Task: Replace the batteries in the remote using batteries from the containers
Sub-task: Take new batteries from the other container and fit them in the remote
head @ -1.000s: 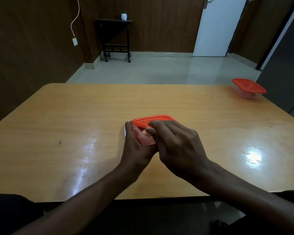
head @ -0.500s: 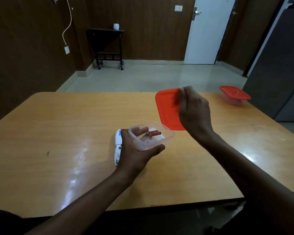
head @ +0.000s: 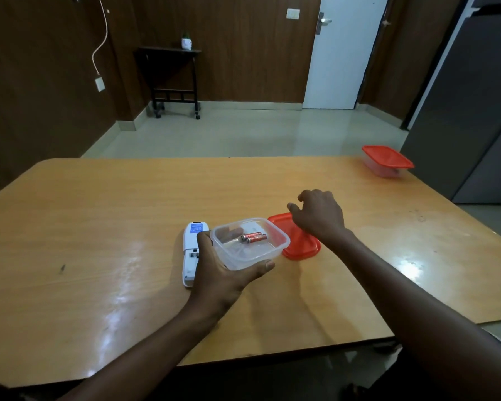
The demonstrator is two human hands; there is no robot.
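My left hand holds a small clear plastic container just above the table, thumb on its near rim. Two red batteries lie inside it. Its red lid lies flat on the table just right of the container. My right hand hovers over the lid's far edge, fingers loosely spread and holding nothing. A white remote lies on the table to the left of my left hand, partly hidden by it.
A second clear container with a red lid stands shut at the far right corner of the wooden table. A grey cabinet stands close to the table's right side.
The lid came off the container in my right hand, swung out to the right and now lies on the table. My right hand has let go of it. The remote has come into sight.
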